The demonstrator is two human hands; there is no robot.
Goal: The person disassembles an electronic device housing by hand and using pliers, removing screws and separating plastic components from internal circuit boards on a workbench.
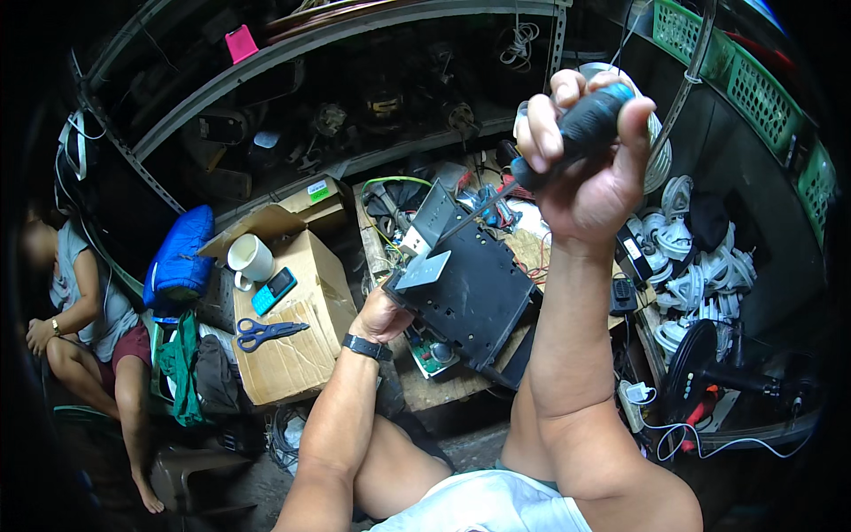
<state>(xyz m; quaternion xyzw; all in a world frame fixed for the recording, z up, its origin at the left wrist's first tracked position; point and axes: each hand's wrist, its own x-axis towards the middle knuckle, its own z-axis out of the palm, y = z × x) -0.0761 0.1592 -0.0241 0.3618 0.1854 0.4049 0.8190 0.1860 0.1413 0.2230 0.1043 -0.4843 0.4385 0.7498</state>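
Observation:
My right hand (589, 186) is raised at the upper right, closed around the dark teal-and-black handle of a screwdriver (585, 129); its shaft slants down-left toward a black metal housing (474, 297). My left hand (381, 315) grips that housing's left edge, its fingers partly hidden. Grey metal plates (424, 269) and a light socket-like part (415, 244) are on the housing's upper left; I cannot tell whether the tip touches them. A green circuit board (433, 359) shows below the housing.
A cardboard box (306, 363) at left carries a mug (257, 264), phone (275, 290) and scissors (266, 332). A seated person (89, 310) is at far left. White coiled cables (687, 284) and a black fan-like object (709, 381) crowd the right. Shelves (341, 27) line the back.

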